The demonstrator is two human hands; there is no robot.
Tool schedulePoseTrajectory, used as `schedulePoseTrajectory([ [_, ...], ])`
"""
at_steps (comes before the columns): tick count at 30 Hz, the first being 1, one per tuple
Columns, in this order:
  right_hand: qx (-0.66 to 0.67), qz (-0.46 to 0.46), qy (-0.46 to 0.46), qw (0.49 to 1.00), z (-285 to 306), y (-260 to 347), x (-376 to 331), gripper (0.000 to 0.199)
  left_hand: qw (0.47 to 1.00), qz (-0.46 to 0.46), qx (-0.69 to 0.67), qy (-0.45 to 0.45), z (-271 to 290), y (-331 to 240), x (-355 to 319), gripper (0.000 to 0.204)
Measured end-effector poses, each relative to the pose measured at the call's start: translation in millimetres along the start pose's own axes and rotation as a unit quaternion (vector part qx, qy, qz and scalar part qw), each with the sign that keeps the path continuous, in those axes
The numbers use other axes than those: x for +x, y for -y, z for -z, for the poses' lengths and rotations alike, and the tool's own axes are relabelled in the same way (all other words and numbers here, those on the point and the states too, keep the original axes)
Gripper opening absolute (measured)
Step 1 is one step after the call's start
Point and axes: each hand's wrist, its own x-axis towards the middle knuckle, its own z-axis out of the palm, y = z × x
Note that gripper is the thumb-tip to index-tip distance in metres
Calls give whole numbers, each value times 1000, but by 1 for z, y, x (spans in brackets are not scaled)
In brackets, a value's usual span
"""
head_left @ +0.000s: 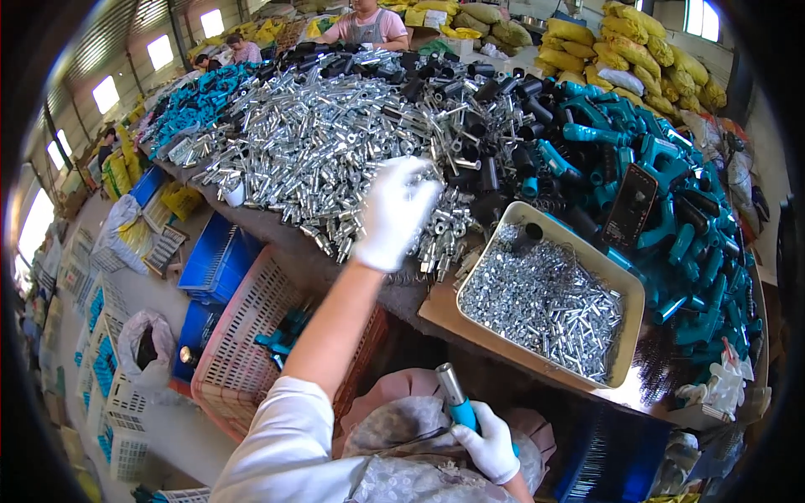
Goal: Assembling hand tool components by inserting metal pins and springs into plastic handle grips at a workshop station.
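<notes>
My left hand [394, 214], in a white glove, is over the front of a big heap of shiny metal cylinder parts [293, 134]. Its fingers curl toward the thumb and are a little blurred. Metal shows at the fingertips, but I cannot make out which piece they hold. Low in front of my lap, my right hand [490, 448], also gloved in white, is closed around the teal grip of a tool body [462, 411]. A bare silver metal tube sticks up out of that body, tilted to the left.
A cream tray [635, 323] of small metal pins and springs stands at the table's front. Teal tool bodies [696, 243] and a phone [631, 205] lie to the right. Black sleeves [490, 172] border the metal heap. Below left are a pink crate [226, 352] and blue bins [216, 256]. A co-worker [369, 29] is across the table.
</notes>
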Motion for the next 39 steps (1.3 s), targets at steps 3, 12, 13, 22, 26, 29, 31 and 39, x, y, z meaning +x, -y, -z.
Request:
schedulePoseTrajectory([
  [3, 65, -64, 18, 996, -2, -6, 3, 43, 941, 17, 331, -66, 108, 59, -30, 27],
  [12, 39, 3, 82, 996, 3, 22, 5, 52, 883, 190, 414, 111, 142, 73, -61, 45],
  [13, 40, 11, 67, 997, 3, 27, 2, 52, 885, 184, 411, 114, 146, 75, -61, 43],
  [22, 127, 45, -11, 991, 14, 22, -4, 49, 943, 290, -146, 71, 133, 11, -109, 22],
  [26, -135, 186, -41, 972, 13, 29, 8, 55, 884, 233, -143, 380, 81, -96, -161, 24],
  [29, -227, 167, -44, 959, 16, 45, 3, 52, 877, 256, -169, 371, 68, -87, -181, 23],
  [31, -299, 123, -21, 946, 18, 50, -3, 53, 862, 258, -124, 418, 69, -85, -182, 23],
  [39, -187, 95, 44, 977, 38, 38, -21, 38, 889, -37, -79, 449, 56, -88, -202, 26],
])
